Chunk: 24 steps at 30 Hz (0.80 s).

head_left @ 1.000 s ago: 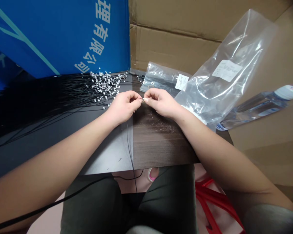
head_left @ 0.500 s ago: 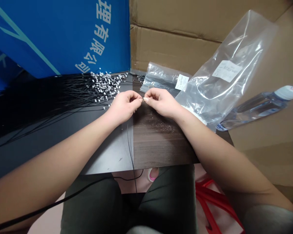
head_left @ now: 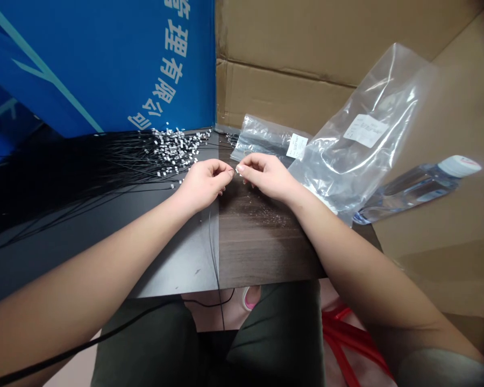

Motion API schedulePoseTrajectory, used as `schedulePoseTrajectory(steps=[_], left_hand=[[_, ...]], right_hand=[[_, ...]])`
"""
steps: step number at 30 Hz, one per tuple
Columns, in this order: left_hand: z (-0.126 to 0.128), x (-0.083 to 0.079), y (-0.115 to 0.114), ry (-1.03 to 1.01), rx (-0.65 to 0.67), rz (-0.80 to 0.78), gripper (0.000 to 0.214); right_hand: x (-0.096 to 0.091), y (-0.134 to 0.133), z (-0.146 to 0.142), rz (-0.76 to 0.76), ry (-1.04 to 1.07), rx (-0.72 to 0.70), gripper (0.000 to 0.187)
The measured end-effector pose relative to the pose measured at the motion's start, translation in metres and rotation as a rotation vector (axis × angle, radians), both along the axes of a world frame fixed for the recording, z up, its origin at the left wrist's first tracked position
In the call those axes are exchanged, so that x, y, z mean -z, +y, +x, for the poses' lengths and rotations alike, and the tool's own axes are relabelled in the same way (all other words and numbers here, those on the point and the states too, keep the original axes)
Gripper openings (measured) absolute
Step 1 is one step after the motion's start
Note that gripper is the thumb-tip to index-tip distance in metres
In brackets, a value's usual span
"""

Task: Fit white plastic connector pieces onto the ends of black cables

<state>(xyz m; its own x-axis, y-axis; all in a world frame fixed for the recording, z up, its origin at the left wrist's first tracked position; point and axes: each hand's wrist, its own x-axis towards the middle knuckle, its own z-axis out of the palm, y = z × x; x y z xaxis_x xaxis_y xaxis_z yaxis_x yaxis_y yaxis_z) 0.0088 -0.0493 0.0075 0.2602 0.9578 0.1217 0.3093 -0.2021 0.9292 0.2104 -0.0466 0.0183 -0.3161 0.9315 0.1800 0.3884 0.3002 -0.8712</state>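
My left hand [head_left: 207,184] pinches a thin black wire [head_left: 214,252] between thumb and forefinger. Its short end pokes out toward the right, and the rest hangs below the hand over the table's front edge. Just across a small gap, my right hand [head_left: 262,174] is closed in a pinch. A tiny pale spot shows at its fingertips; whether that is a small part or a nail I cannot tell. Left of my hands lies a large bundle of black wires [head_left: 64,172] with small white connectors [head_left: 175,148] on their ends.
Behind my right hand lie a small labelled plastic bag [head_left: 262,137] with dark contents and a large clear bag [head_left: 355,156]. A water bottle [head_left: 415,188] leans at the right. A blue panel [head_left: 105,64] and cardboard [head_left: 282,99] stand behind. Tiny pale scraps [head_left: 272,215] dot the brown tabletop [head_left: 262,258].
My fingertips have drawn slightly apart, leaving a small gap at the wire's end. The whole view has shifted a little, so things sit lower in the picture.
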Motion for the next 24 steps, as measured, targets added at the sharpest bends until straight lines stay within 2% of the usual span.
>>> schedulePoseTrajectory(steps=[6, 16, 20, 24], left_hand=[[-0.0011, 0.0015, -0.0007, -0.002, 0.075, -0.038, 0.020], [-0.0036, -0.0036, -0.0051, -0.449, 0.297, -0.469, 0.040], [-0.0076, -0.0037, -0.0033, -0.485, 0.356, -0.525, 0.035], [-0.0083, -0.0063, -0.0035, -0.513, 0.352, -0.560, 0.027]], right_hand=[[0.0068, 0.0018, 0.0008, 0.100, -0.132, -0.038, 0.028], [0.0059, -0.0001, 0.0024, 0.258, -0.103, -0.126, 0.018], [0.0091, 0.0019, 0.0054, 0.280, -0.056, -0.155, 0.020], [0.0107, 0.0026, 0.0060, 0.270, -0.029, -0.168, 0.019]])
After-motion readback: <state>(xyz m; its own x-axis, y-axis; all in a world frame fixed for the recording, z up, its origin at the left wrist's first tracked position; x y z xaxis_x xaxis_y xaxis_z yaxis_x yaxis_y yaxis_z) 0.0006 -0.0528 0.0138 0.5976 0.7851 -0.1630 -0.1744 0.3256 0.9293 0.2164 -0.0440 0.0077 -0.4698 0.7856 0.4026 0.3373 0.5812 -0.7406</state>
